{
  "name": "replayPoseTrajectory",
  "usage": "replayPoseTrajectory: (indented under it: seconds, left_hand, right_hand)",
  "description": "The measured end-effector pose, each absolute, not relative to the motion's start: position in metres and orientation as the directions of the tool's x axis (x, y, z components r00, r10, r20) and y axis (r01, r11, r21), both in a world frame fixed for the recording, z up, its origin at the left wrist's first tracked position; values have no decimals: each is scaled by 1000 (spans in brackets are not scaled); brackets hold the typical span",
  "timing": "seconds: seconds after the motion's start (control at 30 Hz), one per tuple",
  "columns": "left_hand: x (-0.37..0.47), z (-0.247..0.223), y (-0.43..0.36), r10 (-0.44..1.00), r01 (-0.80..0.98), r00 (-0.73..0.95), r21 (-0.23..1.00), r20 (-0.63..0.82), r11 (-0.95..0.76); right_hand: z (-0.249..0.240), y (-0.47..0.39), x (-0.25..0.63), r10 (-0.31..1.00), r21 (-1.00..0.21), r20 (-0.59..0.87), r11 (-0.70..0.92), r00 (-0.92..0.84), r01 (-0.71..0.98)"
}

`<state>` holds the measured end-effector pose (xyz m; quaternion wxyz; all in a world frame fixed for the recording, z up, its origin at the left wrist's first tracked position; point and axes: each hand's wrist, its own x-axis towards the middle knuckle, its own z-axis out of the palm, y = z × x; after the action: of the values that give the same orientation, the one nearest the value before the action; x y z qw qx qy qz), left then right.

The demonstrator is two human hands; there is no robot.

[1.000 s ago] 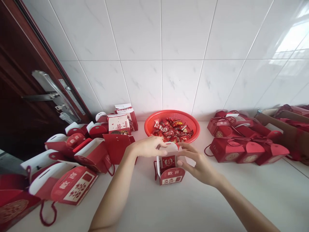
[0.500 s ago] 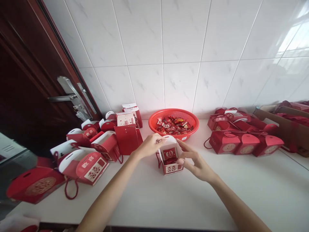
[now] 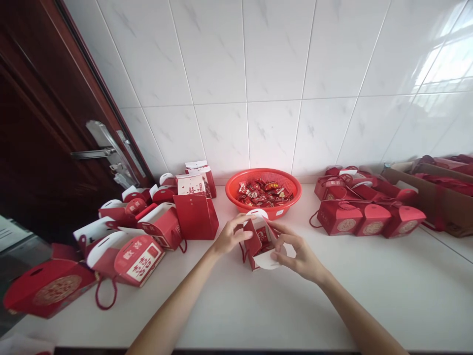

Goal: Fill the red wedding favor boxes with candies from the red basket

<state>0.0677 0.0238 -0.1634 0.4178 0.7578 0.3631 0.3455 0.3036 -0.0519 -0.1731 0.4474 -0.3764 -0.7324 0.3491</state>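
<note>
A small red and white gift box (image 3: 253, 242) stands on the white table in front of me, its top flaps unfolded and red-wrapped sweets showing inside. My left hand (image 3: 233, 235) grips the box at its left side, fingers at the back flap and thumb on the red side flap. On the other side, my right hand (image 3: 298, 252) holds the white-lined front flap, its thumb on that flap and its fingers behind the right side. A cord handle hangs at the box's left. Just behind is a red plastic basket (image 3: 233, 198) of wrapped sweets (image 3: 264, 192).
Several red gift boxes (image 3: 135, 261) with raised flaps crowd the left of the table (image 3: 236, 305). More closed boxes (image 3: 340, 217) stand in rows at the right, beside a cardboard carton (image 3: 430, 204). A tiled wall rises behind, and a dark door (image 3: 40, 123) is at the left.
The front flap has tipped inward over the opening, its white inside now facing up. The left side flap has folded in under my left thumb. My left hand has come lower along the box.
</note>
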Motion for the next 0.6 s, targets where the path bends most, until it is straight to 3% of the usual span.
replayPoseTrajectory:
  seconds: [0.13, 0.37, 0.6]
  left_hand:
    - [78, -169, 14, 843, 252, 426, 851, 330, -460]
    - [79, -173, 10, 875, 337, 373, 834, 309, -438]
    - [80, -174, 8, 829, 360, 418, 770, 372, -527]
  right_hand:
    - [-178, -51, 304, 863, -839, 399, 480, -309, 257]
    - [-184, -49, 303, 843, -779, 430, 527, -323, 340]
    - [-182, -50, 302, 806, -681, 440, 587, -396, 438]
